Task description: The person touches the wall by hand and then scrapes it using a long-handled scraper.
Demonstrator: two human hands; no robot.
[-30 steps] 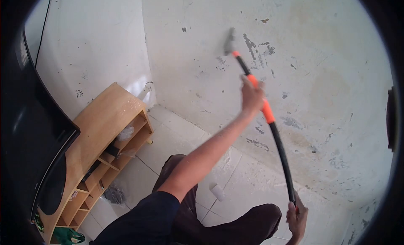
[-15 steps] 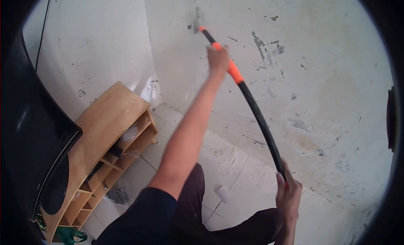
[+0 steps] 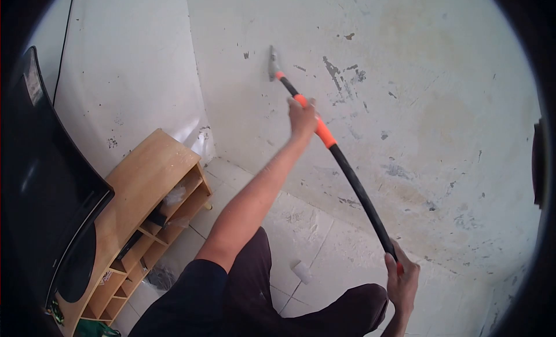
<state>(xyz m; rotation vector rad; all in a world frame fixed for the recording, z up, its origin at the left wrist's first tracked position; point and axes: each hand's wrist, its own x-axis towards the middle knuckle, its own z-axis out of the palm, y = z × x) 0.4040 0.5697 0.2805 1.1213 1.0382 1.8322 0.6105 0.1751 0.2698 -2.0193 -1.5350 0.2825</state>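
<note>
A long-handled scraper point(image 3: 362, 192) with a black shaft and orange grip sections slants across the view. Its grey metal head point(image 3: 273, 63) is at the pale, patchy wall point(image 3: 417, 76); whether the blade edge touches the surface is hard to see. My left hand point(image 3: 303, 119) is wrapped round the upper handle, just below the head. Lower down, my right hand point(image 3: 401, 279) grips the bottom end, where a bit of orange shows between the fingers. Dark chips and scuffed spots mark the wall around the scraper.
At left stands a wooden shelf unit point(image 3: 153, 157) with small items in its compartments, and a large black screen point(image 3: 52, 180) over it. A whitish cylinder point(image 3: 302, 272) lies on the dusty tiled floor point(image 3: 284, 221), near my knees. A black cable point(image 3: 62, 53) hangs at upper left.
The scraper head has slid down and slightly right along the wall, both hands moving with it. My view has shifted a little, so the wall marks appear lower and further left.
</note>
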